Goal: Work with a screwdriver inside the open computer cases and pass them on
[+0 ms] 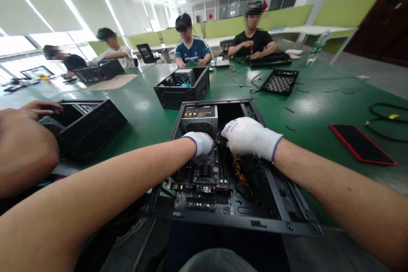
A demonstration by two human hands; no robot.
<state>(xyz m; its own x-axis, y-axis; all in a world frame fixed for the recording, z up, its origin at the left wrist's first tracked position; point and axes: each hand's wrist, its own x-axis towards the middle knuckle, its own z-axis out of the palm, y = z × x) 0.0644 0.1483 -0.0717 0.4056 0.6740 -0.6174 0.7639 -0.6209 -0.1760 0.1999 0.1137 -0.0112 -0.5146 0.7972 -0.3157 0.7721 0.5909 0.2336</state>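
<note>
An open black computer case (255, 223) lies in front of me with its motherboard (205, 170) facing up. At its far left corner sits a grey power supply (199, 125) with a label on top. My left hand (203, 143), in a white glove, reaches down at the board's upper edge; its fingers are mostly hidden. Beside it, my right hand (247, 136), also gloved, is closed with curled fingers near the board's upper right edge. Something dark is at its fingertips, too hidden to name. Below that hand hangs a bundle of red, yellow and black cables (239, 170).
Another open case (181, 93) stands ahead, and a third case (92, 127) at the left lies by a co-worker's hand (41, 107). Right of me lie a red-edged black panel (361, 143) and black cables (387, 123). Co-workers sit around the green table (306, 106).
</note>
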